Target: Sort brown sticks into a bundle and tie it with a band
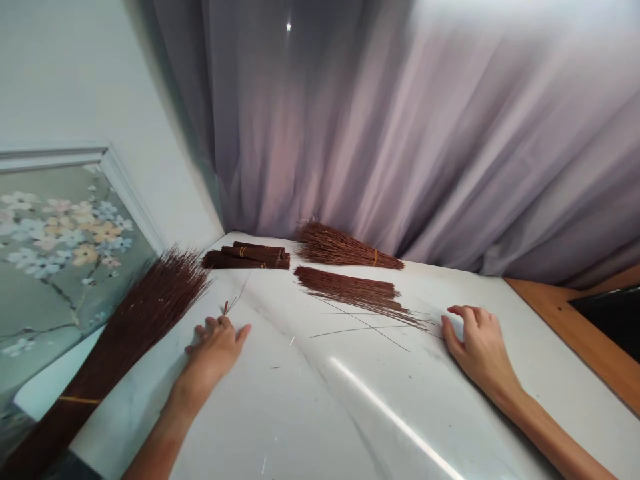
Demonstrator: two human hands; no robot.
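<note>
My left hand (214, 347) rests palm down on the white tabletop, fingers and thumb spread. Just past its fingertips lie a short brown piece (225, 308) and a few thin strands; whether the fingers touch them I cannot tell. On the right, my right hand (477, 340) is curved with thumb and forefinger apart and nothing visibly gripped. Its thumb is close to the tips of a loose row of thin brown twigs (350, 287). Several single twigs (360, 329) lie crossed in front of that row.
A large twig bundle (135, 320) with a yellow tie stands out at left. Short tied bundles (250, 256) and a fanned tied bundle (345, 247) lie at the back, before a grey curtain (350, 120). A floral picture (65, 247) is left; a wooden frame (575, 327) borders the right.
</note>
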